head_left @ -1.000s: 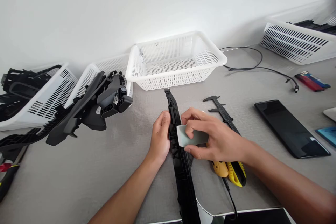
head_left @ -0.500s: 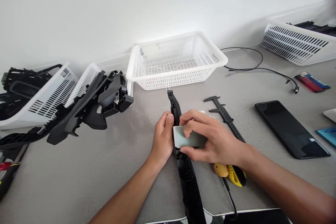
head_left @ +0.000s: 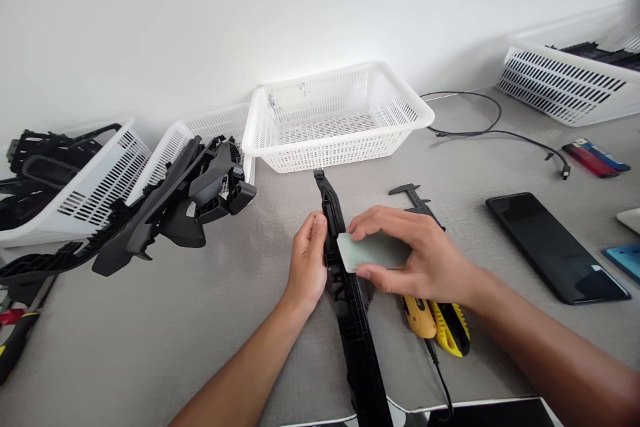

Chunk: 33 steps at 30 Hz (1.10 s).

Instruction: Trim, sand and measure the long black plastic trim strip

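Both hands — left hand (head_left: 309, 260), right hand (head_left: 417, 257) — on black strip (head_left: 350, 307)

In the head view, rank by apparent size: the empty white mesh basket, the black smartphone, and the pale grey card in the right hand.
1. Empty white mesh basket
2. Black smartphone
3. Pale grey card, partly covered by the right hand

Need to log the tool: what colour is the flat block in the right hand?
Pale grey-green block, seen best in the head view, held in the right hand.
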Each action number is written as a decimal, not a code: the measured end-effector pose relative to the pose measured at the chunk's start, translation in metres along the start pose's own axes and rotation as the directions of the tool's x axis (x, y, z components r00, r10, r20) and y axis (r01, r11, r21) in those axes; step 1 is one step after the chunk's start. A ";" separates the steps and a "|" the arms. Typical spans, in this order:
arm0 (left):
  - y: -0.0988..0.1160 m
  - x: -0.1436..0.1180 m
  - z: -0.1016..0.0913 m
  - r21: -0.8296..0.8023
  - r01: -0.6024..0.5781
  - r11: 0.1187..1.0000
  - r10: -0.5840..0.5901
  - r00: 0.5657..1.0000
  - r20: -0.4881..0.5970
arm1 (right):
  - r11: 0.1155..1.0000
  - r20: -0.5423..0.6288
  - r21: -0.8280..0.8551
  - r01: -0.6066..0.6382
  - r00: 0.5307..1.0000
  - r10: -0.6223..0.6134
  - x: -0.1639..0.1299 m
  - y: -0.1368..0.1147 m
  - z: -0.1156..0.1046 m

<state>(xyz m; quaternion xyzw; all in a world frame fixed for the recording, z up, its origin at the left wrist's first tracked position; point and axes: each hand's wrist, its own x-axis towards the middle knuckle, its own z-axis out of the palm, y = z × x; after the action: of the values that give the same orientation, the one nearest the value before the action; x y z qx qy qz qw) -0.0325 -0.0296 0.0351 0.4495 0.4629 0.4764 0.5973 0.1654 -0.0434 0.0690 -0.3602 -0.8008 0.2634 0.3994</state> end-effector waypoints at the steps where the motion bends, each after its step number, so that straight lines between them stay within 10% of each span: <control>1: -0.001 0.000 -0.001 -0.013 0.009 1.000 -0.010 1.000 -0.011 | 1.000 0.013 0.012 0.023 1.000 -0.023 0.000 0.000 0.000; 8: -0.002 0.001 -0.002 -0.040 0.051 0.998 -0.052 0.998 -0.025 | 0.997 -0.051 -0.042 0.057 0.997 -0.060 0.000 0.004 0.006; 19: 0.002 -0.006 -0.001 0.081 -0.017 0.997 -0.006 0.960 0.279 | 0.981 -0.269 -0.152 -0.123 0.960 0.079 -0.001 0.016 0.005; 25: 0.001 -0.001 0.001 -0.017 0.045 0.999 -0.041 0.977 0.207 | 0.956 -0.314 0.017 -0.293 0.906 0.283 0.000 0.010 0.000; 33: -0.001 0.000 0.001 -0.083 0.060 0.995 -0.050 0.992 0.119 | 0.621 0.290 0.544 -0.565 0.821 0.492 0.002 0.002 -0.016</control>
<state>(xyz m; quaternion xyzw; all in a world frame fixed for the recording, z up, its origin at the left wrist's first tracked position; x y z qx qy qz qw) -0.0313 -0.0299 0.0346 0.4373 0.4181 0.4521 0.6554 0.1780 -0.0381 0.0770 -0.4161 -0.5514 0.6316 0.3520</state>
